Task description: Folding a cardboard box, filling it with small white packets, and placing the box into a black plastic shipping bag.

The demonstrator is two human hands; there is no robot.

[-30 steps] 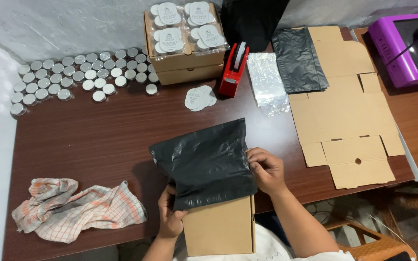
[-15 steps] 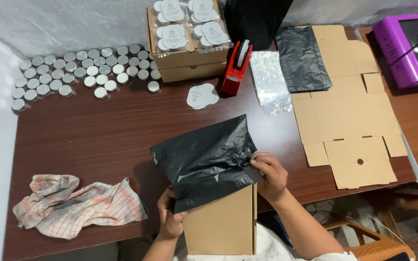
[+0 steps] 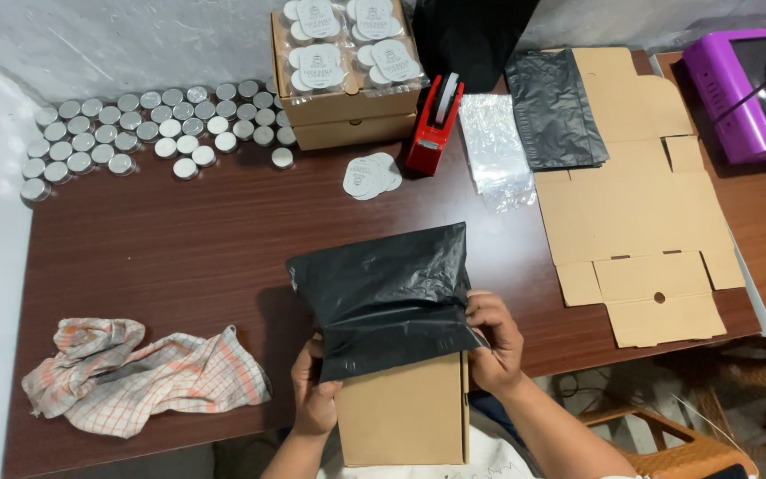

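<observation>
Now both hands, left hand (image 3: pixel 314 395) and right hand (image 3: pixel 494 341), grip a black bag (image 3: pixel 383 297) half over the cardboard box (image 3: pixel 403 412), needing further pulling.

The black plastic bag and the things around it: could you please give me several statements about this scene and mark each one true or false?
1. Both hands, left and right, grip the open edge of the black plastic bag. True.
2. The brown cardboard box is completely inside the bag. False: much of it still sticks out towards the person.
3. The red tape dispenser stands beside the stacked boxes. True.
4. The checked cloth lies on the flattened cardboard. False: it lies on the bare table, far left.
5. The small round tins sit at the table's far left. True.
</observation>
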